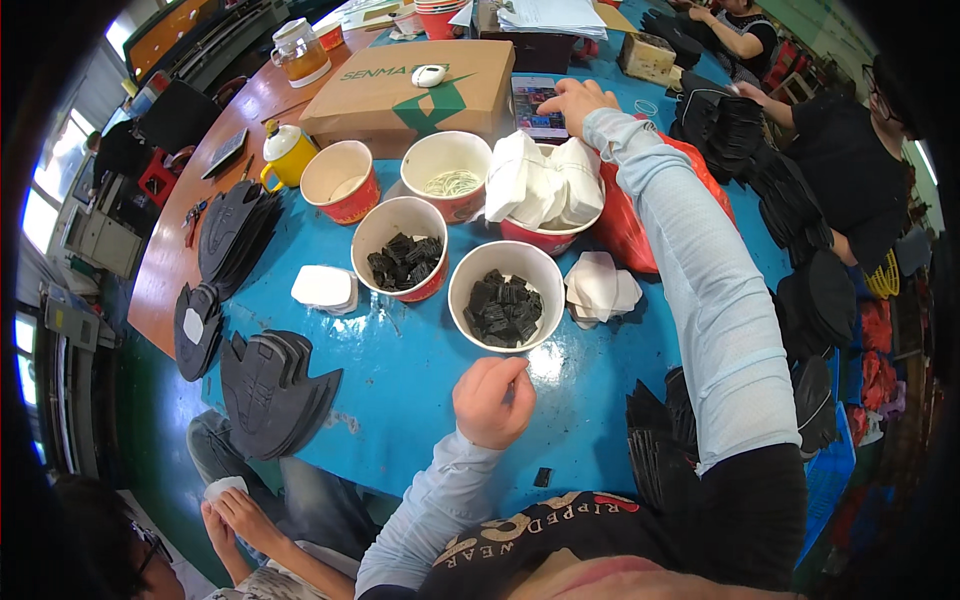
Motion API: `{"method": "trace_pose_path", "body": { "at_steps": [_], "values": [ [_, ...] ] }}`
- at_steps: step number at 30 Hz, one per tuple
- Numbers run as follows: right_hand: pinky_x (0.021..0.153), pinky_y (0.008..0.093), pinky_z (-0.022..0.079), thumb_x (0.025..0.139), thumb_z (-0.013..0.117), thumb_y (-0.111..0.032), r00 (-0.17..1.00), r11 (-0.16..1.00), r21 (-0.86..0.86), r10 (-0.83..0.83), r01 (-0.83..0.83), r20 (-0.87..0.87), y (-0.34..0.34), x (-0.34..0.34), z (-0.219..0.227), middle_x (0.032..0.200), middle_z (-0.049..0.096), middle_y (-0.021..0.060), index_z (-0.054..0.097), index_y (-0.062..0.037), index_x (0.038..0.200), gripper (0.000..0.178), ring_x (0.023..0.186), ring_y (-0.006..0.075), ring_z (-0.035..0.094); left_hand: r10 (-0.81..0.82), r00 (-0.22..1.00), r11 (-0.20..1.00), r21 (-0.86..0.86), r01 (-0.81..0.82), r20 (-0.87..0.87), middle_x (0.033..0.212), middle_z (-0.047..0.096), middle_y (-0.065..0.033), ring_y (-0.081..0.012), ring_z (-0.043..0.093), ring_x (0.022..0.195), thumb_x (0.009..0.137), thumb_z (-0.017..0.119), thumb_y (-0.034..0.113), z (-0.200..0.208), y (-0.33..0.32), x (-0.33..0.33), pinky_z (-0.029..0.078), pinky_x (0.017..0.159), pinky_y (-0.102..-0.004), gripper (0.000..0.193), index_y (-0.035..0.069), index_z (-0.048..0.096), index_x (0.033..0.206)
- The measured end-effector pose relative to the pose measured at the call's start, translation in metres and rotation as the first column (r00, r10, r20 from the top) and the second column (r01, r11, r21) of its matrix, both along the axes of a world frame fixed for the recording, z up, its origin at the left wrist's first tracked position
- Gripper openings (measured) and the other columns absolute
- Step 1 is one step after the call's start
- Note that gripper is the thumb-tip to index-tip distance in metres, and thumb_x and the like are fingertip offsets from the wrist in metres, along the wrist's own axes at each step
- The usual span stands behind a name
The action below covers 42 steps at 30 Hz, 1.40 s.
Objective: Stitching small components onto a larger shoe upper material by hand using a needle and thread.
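Observation:
My left hand [493, 402] is loosely curled on the blue tabletop, just in front of a paper bowl [456, 318] of small black pieces [503, 308]. Nothing shows sticking out of its fingers. My right arm stretches across to the far side, where my right hand [580, 104] has its fingers apart over a phone [540, 107] with a lit screen. Fingertips seem to touch the screen's right side. Close to that forearm stand a bowl [545, 238] heaped with bundled white pieces [545, 180] and a red plastic bag [690, 170]. White pads [600, 288] lie beside the front bowl.
Another bowl of black pieces [405, 265], a bowl of rubber bands [450, 170] and a cardboard box [410, 95] stand further back. Stacked black shoe-shaped pieces [275, 390] lie left. A person's hands [240, 515] hold a white piece at lower left; other people sit at right.

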State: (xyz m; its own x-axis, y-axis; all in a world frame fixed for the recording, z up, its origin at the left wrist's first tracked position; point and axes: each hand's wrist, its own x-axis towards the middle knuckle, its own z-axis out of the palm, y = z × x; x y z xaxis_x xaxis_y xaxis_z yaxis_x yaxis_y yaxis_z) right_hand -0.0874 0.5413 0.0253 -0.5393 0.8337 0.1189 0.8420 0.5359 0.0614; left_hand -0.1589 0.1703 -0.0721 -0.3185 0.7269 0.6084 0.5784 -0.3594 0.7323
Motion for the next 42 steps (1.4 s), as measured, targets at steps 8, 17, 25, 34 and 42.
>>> {"method": "trace_pose_path", "body": {
  "at_steps": [8,17,25,34,42],
  "values": [
    [0.107,0.0427,0.039,0.091,0.052,-0.007,0.977,0.995,0.081,-0.038,0.056,-0.211,0.005,0.033,0.005,0.138,0.053,0.0045,0.067,-0.0311,0.121,0.041,0.128,0.0293,0.048,0.01,0.998,0.999,0.052,-0.006,-0.066,0.077,0.062,-0.0112,-0.0185,0.058,0.058,0.074,0.065,-0.011,-0.001,0.003,-0.001,0.047,0.052,-0.0274,0.019,-0.001,0.067,0.091],
    [0.098,0.0425,0.045,0.085,0.057,-0.004,0.906,0.945,0.272,0.268,-0.181,-0.328,-0.085,0.126,0.039,0.117,0.064,0.0118,0.068,-0.0117,0.111,0.029,0.112,0.0338,0.056,0.115,0.989,0.983,0.157,-0.1,-0.088,0.09,0.064,-0.0124,-0.0226,0.063,0.075,0.082,0.068,-0.008,0.0,0.003,-0.002,0.051,0.065,-0.0297,0.021,0.001,0.071,0.101],
    [0.092,0.043,0.045,0.08,0.067,-0.005,0.72,0.834,0.204,0.546,-0.512,-0.429,-0.285,0.201,0.075,0.108,0.065,0.0102,0.066,-0.0084,0.109,0.029,0.103,0.0325,0.06,0.128,0.991,0.974,0.181,-0.135,0.047,0.097,0.065,-0.013,-0.0245,0.065,0.082,0.082,0.069,-0.007,0.023,-0.023,0.013,0.052,0.075,-0.0314,0.023,0.0,0.07,0.104],
    [0.077,0.0332,0.046,0.072,0.078,0.002,0.423,0.752,0.111,0.48,-0.65,-0.768,-0.44,0.242,0.053,0.099,0.065,0.0076,0.066,-0.0084,0.1,0.033,0.086,0.0248,0.064,-0.555,0.78,0.826,0.085,0.557,0.289,0.096,0.07,-0.0135,-0.0263,0.068,0.089,0.076,0.072,-0.012,0.108,-0.131,0.127,0.054,0.079,-0.0351,0.026,-0.001,0.07,0.1],
    [0.074,0.0325,0.05,0.072,0.074,0.01,0.325,0.875,0.018,0.199,-0.483,-0.925,-0.479,0.297,0.017,0.091,0.067,0.0094,0.067,-0.0043,0.091,0.025,0.083,0.0259,0.065,-0.611,0.754,0.792,0.194,0.579,0.243,0.096,0.07,-0.0121,-0.0257,0.068,0.088,0.072,0.078,-0.01,0.083,-0.15,0.186,0.055,0.075,-0.0338,0.029,0.0,0.07,0.098]
  ]
}}
